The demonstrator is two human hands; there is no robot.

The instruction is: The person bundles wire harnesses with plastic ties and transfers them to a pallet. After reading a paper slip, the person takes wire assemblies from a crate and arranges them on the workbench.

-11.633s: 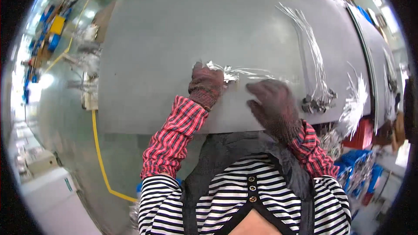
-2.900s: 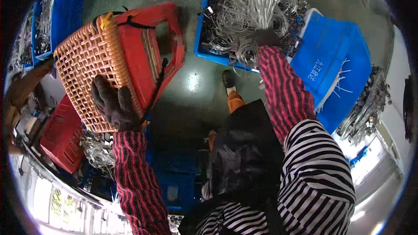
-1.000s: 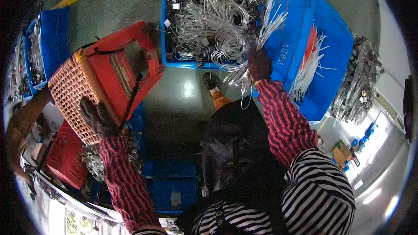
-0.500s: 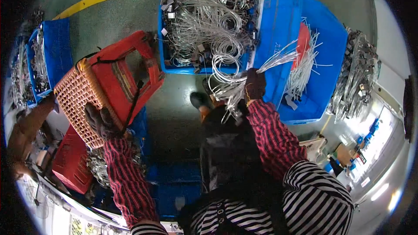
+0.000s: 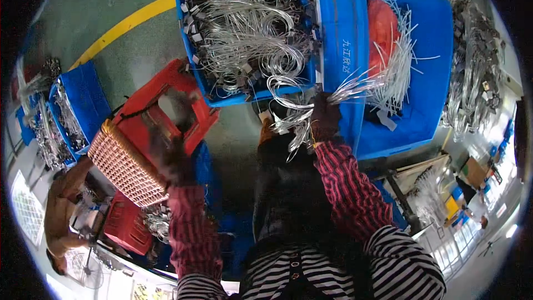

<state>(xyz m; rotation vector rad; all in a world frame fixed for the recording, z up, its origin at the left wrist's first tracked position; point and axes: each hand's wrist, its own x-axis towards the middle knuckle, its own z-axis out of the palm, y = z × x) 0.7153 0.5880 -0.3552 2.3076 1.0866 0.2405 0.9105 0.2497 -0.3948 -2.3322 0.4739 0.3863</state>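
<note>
My right hand (image 5: 326, 115), in a dark glove, is closed round a bundle of clear cables (image 5: 300, 112). The bundle's loose ends fan out to the right over the rim of a blue bin (image 5: 347, 28), and coiled loops hang at its left. My left hand (image 5: 171, 158), also gloved, is smeared by motion in front of a tipped red plastic stool (image 5: 158, 86) with a woven wicker top (image 5: 125, 161). Its fingers cannot be made out. Straight ahead, a blue crate (image 5: 244, 97) is heaped with coiled clear cables (image 5: 250, 28) bearing dark connectors and white tags.
Inside the right-hand bin lie cut clear strands (image 5: 391, 86) and a red bag (image 5: 382, 33). More cable bundles (image 5: 472, 72) hang at the far right. At left stand a blue crate (image 5: 83, 105) of cables, a red crate (image 5: 126, 225) and another person (image 5: 66, 194).
My left hand has left the wicker top and moved right, past its edge. My right hand keeps its hold on the cables. The whole view has shifted a little.
</note>
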